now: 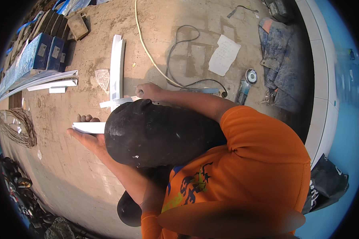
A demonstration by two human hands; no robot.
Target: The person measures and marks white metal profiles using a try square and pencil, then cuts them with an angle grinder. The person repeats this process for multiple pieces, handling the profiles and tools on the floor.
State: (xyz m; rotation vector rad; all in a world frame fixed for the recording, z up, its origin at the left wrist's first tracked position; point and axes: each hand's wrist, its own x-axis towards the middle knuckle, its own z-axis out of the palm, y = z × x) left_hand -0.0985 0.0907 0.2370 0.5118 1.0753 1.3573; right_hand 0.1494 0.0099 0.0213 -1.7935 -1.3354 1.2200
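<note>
My left hand (pixel 92 138) is palm up at the left of my bent knee, its fingers curled round a short white channel piece (pixel 87 127). The knee hides that piece's right end. Beyond the knee, my right hand (pixel 149 91) is closed; what it grips, if anything, cannot be made out. A thin white strip (pixel 115 102) lies beside it, crossing the near end of a long white channel (pixel 116 65) on the ground. My dark trouser knee (pixel 163 133) covers part of the space between the hands.
An angle grinder (pixel 247 85) lies at right, near a dusty blue cloth (pixel 277 59) and a paper sheet (pixel 224 55). A pale hose (pixel 143 44) and dark cable (pixel 168 59) cross the ground. Boxes (pixel 42 51), white strips (pixel 56 81) and coiled wire (pixel 19 127) are at left.
</note>
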